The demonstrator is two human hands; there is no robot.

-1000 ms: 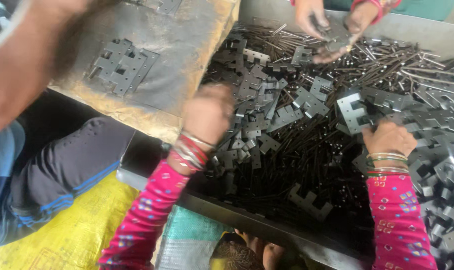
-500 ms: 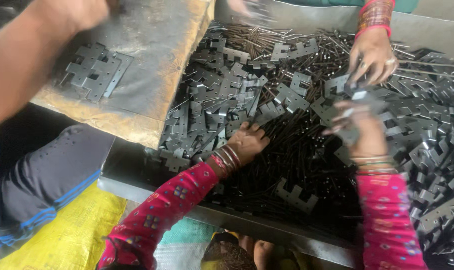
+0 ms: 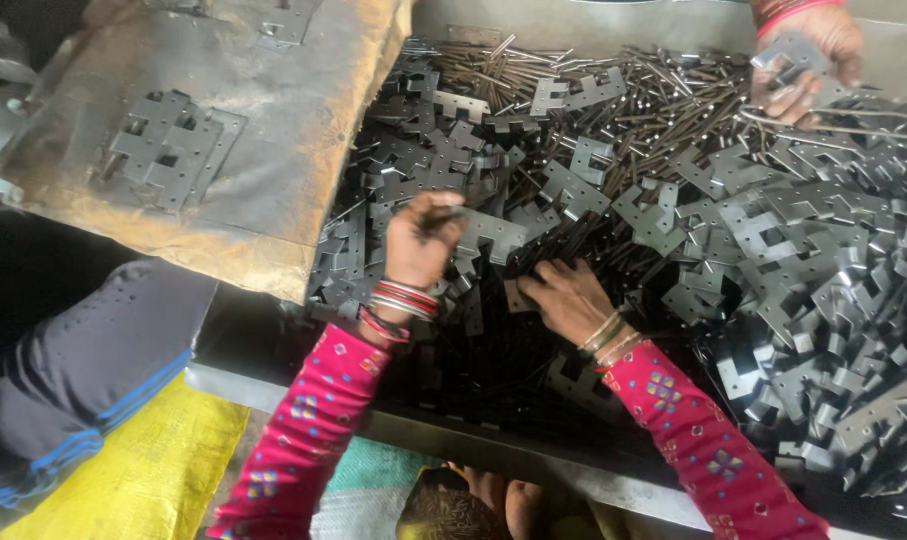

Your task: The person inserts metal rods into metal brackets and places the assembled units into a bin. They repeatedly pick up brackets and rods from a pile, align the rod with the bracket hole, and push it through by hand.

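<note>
Left hand [image 3: 421, 243] closed in pinch on grey flat notched metal plate [image 3: 486, 232], atop dark heap in metal tray [image 3: 534, 455]. Right hand [image 3: 571, 300] half curled, fingertips pressed into thin dark metal rods [image 3: 534, 262], just beside.

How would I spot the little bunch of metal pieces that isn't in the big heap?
Find the big worn brown board lying at the left, beside the tray heaped with dark metal plates. On its left part lies a small group of flat grey notched plates. They lie flat and apart on the board, away from the jumbled heap the left hand and right hand dig in.
</note>
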